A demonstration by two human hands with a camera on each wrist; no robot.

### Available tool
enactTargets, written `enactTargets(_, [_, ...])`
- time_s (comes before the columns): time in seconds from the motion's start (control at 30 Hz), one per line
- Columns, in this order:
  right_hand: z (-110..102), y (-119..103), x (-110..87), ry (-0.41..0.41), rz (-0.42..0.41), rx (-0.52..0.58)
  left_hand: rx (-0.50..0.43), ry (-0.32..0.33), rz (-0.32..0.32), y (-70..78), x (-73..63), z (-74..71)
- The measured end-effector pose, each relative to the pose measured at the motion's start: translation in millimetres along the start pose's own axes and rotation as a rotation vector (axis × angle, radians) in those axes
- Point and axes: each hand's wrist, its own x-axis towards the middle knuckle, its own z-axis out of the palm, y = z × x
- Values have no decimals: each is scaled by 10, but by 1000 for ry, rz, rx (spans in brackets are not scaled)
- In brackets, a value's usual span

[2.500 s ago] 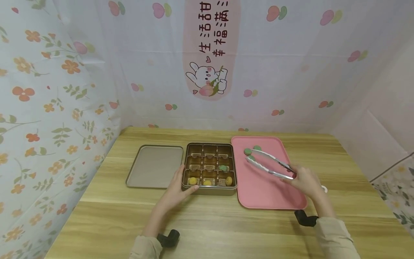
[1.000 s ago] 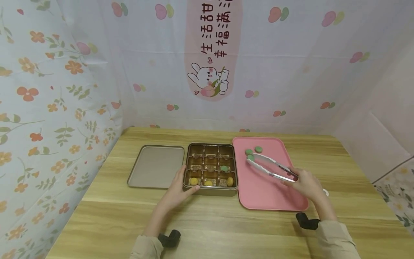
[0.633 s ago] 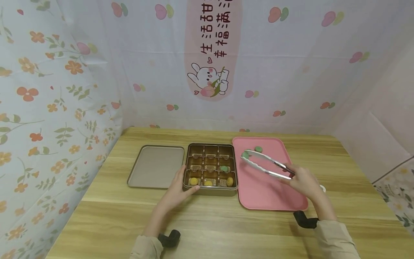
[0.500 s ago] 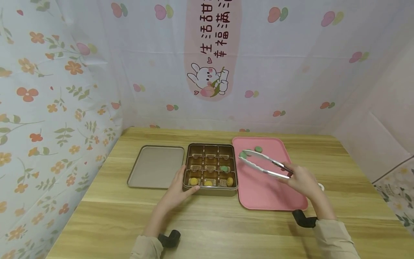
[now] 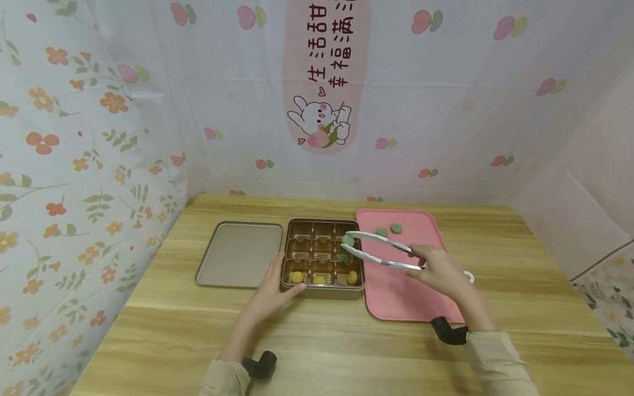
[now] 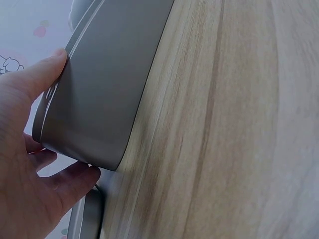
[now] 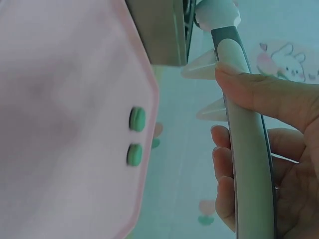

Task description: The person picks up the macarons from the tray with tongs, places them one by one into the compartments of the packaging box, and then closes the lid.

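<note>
In the head view my right hand (image 5: 441,272) holds metal tongs (image 5: 399,265), whose tips grip a green macaron (image 5: 348,240) above the right column of a divided tin box (image 5: 322,295). Just below it, another green macaron (image 5: 343,257) sits in the middle row's right compartment. The front row holds three yellow macarons (image 5: 296,277), one per compartment; the right one stands on edge. My left hand (image 5: 269,294) grips the box's front left corner, thumb on the rim and fingers round the side (image 6: 94,99). In the right wrist view the tongs' tips are hidden.
To the right of the box lies a pink tray (image 5: 411,297) with two green macarons (image 5: 396,228) near its back edge. A flat metal lid (image 5: 240,256) lies left of the box. A patterned cloth (image 5: 228,99) hangs behind the wooden table (image 5: 317,352).
My right hand has closed the tongs on a green macaron on the tray, lifted it and carried it left over the box. My left hand has stayed on the box corner.
</note>
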Motion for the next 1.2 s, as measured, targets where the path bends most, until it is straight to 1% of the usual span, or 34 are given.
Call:
enactTargets(0.2, [74, -121, 77, 9, -62, 4, 0, 3, 0, -6, 5, 8])
enactTargets(0.33, [112, -197, 127, -6, -86, -2, -3, 7, 5, -9, 4, 9])
enactTargets(0.57, [161, -295, 192, -27, -104, -23, 3, 10, 6, -14, -3, 14])
enactTargets(0.73, [173, -314, 193, -24, -105, -35, 4, 6, 2, -20, 1, 21])
enactTargets(0.9, [143, -274, 158, -21, -72, 11, -3, 6, -2, -21, 3, 17])
enactTargets(1.03, [100, -186, 120, -17, -12, 60, -6, 9, 0, -21, 3, 14])
enactTargets(1.2, [51, -39, 65, -8, 66, 70, -1, 12, 0, -23, 10, 17])
